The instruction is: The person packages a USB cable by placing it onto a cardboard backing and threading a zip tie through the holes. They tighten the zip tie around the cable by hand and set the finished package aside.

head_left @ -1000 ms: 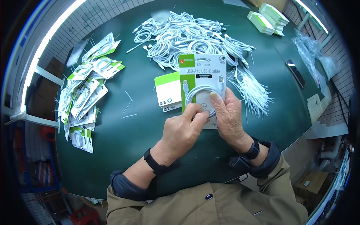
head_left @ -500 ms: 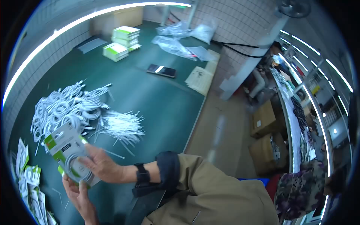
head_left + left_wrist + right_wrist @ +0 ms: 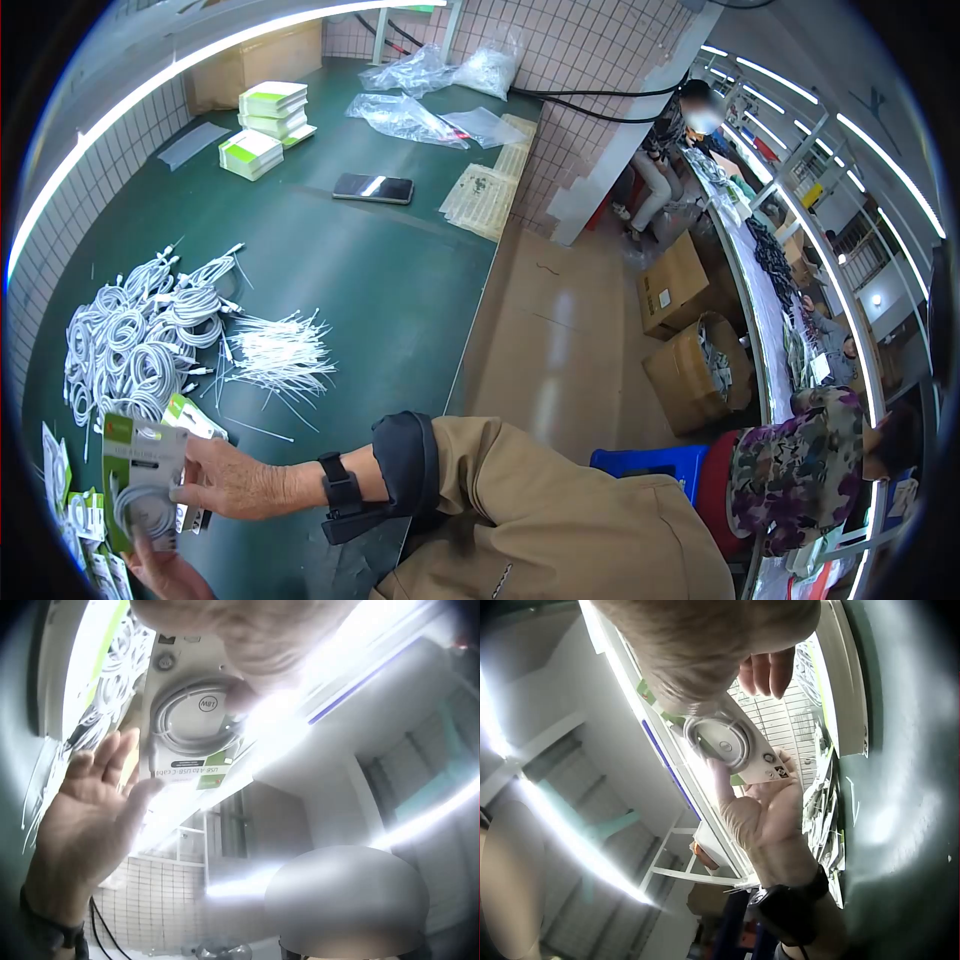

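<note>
A packaged USB cable [image 3: 145,510], a coiled white lead on a white and green card, is held upright at the lower left of the head view. My left hand [image 3: 170,575] grips the card's bottom, thumb in front and fingers behind, as the right wrist view shows. My right hand [image 3: 235,482] pinches the card's right edge. In the left wrist view the coil [image 3: 196,716] faces the camera. Just behind the card, a stack of white and green cards [image 3: 195,417] lies partly hidden on the table.
Beyond my hands lie a heap of coiled white cables [image 3: 140,340] and a bundle of white ties [image 3: 280,355]. More packaged cables [image 3: 88,515] pile up at far left. Farther back are a phone [image 3: 372,188], stacked cards [image 3: 265,125] and plastic bags [image 3: 410,118]. People sit at another bench on the right.
The head view has swung to the right, bringing the aisle and the other bench into sight. Both hands still hold the packaged cable; my left hand has shifted to the card's bottom.
</note>
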Motion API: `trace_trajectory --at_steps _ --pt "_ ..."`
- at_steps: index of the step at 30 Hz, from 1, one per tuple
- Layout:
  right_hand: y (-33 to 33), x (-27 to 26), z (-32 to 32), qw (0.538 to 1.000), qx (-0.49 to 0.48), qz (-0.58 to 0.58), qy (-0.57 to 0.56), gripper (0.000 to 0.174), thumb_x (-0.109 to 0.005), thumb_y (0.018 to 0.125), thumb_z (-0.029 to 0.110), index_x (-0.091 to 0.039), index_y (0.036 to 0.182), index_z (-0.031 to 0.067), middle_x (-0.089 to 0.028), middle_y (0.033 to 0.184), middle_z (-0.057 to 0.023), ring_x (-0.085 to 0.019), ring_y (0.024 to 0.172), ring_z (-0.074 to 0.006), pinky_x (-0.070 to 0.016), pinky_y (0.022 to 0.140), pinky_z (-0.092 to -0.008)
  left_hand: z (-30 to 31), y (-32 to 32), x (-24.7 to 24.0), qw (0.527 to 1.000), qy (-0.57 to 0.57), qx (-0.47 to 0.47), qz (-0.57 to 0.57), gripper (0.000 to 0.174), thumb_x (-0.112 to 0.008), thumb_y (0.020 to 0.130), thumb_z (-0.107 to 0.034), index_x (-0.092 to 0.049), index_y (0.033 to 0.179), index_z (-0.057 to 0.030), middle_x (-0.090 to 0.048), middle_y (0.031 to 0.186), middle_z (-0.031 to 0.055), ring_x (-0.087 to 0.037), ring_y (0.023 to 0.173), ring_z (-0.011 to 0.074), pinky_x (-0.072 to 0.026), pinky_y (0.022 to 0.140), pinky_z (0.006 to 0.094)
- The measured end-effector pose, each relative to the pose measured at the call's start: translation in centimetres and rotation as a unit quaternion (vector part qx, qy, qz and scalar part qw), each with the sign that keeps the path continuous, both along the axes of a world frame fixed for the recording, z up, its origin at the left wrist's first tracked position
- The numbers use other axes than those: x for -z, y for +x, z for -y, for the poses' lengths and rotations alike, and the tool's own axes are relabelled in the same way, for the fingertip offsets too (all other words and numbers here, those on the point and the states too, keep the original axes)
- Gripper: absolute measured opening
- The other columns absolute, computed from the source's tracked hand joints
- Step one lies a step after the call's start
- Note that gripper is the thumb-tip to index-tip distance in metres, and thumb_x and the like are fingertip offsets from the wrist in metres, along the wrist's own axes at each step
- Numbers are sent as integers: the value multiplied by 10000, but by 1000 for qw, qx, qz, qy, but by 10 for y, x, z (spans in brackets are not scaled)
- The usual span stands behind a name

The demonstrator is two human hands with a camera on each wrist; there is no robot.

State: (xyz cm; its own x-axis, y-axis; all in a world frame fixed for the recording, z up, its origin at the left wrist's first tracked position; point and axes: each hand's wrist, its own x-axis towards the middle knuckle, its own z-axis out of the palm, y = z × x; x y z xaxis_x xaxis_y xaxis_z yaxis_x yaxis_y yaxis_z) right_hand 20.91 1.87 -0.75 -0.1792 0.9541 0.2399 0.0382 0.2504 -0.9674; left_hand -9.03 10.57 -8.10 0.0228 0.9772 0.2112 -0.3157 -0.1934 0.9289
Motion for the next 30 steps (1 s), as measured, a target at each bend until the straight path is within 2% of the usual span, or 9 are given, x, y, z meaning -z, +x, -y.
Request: trace_trajectory --at_steps 4,5,7,8,11,12,22,26,30 --pt "6 7 -17 963 159 -155 153 537 -670 953 108 -433 1430 36 -557 1198 -128 -594 988 -198 -543 804 -326 13 -1 -55 997 4 -68 -43 412 -746 937 -113 -582 1300 -6 -685 1237 138 -693 1089 236 -544 967 358" --pt "11 6 -21 959 173 -148 169 532 -673 947 100 -440 1421 40 -561 1189 -124 -590 981 -197 -541 802 -327 29 14 -80 967 85 -137 -196 404 -818 876 -176 -603 1142 40 -693 1068 153 -669 921 227 -545 829 360" --pt "17 4 -24 949 203 -137 197 521 -679 934 86 -454 1403 47 -568 1170 -117 -582 967 -195 -535 796 -331 59 38 -118 807 237 -254 -478 542 -961 752 -301 -644 826 133 -709 731 184 -621 586 210 -547 553 365" --pt "18 -3 -19 950 184 -108 229 506 -745 872 134 -519 1314 38 -592 1129 -128 -603 964 -230 -535 801 -365 65 46 -121 787 237 -241 -516 451 -944 753 -215 -673 850 130 -725 741 192 -644 584 216 -550 561 369" --pt "7 -8 1 934 79 7 349 500 -792 813 147 -591 1256 34 -632 1097 -138 -625 1023 -298 -534 852 -398 94 86 -143 799 187 -50 -569 389 -820 895 -129 -690 1230 19 -747 1089 186 -714 967 277 -564 875 380" --pt "1 -8 4 940 46 42 336 490 -855 737 188 -643 1151 35 -656 1048 -143 -633 1029 -354 -531 872 -435 76 87 -121 875 176 17 -450 448 -752 867 -6 -582 1281 3 -683 1157 128 -686 1036 238 -531 952 350" --pt "-10 6 -8 948 64 -11 311 419 -883 624 192 -647 920 13 -697 888 -144 -679 818 -336 -536 738 -424 77 106 -134 766 340 37 -544 573 -801 766 -18 -581 1295 15 -659 1129 171 -661 1033 353 -515 926 430" --pt "2 2 -5 972 76 -21 221 360 -848 691 176 -638 924 -1 -659 796 -144 -643 717 -264 -504 663 -385 71 101 -123 754 389 -39 -528 632 -800 782 -11 -577 1374 -4 -666 1214 161 -660 1062 345 -513 934 428" --pt "7 3 -11 966 142 -56 210 345 -857 801 194 -654 998 -3 -633 786 -121 -575 686 -154 -472 615 -343 78 112 -119 864 212 -121 -440 745 -831 753 -80 -563 1447 -39 -637 1222 62 -599 1072 186 -486 902 348"
